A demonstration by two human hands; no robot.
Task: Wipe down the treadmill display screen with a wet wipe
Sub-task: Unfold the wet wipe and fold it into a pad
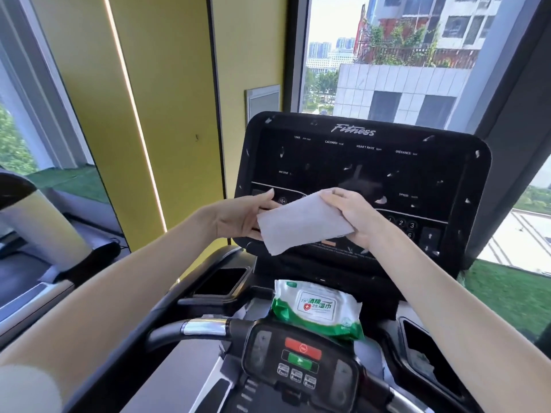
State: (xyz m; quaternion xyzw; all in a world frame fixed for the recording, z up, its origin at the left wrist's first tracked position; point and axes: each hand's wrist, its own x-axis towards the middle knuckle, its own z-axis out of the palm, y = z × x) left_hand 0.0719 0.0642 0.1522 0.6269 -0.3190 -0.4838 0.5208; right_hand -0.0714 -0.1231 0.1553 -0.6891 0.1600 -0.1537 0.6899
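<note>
wipe: i hold 1 white wet wipe (301, 223) folded flat between both hands, up in front of the lower part of the screen; whether it touches the glass i cannot tell.
left hand: my left hand (238, 217) pinches the wipe's left edge, thumb on top and fingers underneath.
right hand: my right hand (353, 217) grips the wipe's right edge, fingers curled over the top.
screen: the black treadmill screen (357, 171) stands tilted ahead of me, dark, with small white specks scattered over it and a smear near the middle.
pack: a green and white pack of wipes (317, 308) lies on the ledge below the screen, flap closed.
buttons: a red button (302, 348) sits above a green button (299, 361) on the small panel on the handlebar (190, 329), nearest me.
tray: a dark tray (222, 281) sits to the left of the pack.
</note>
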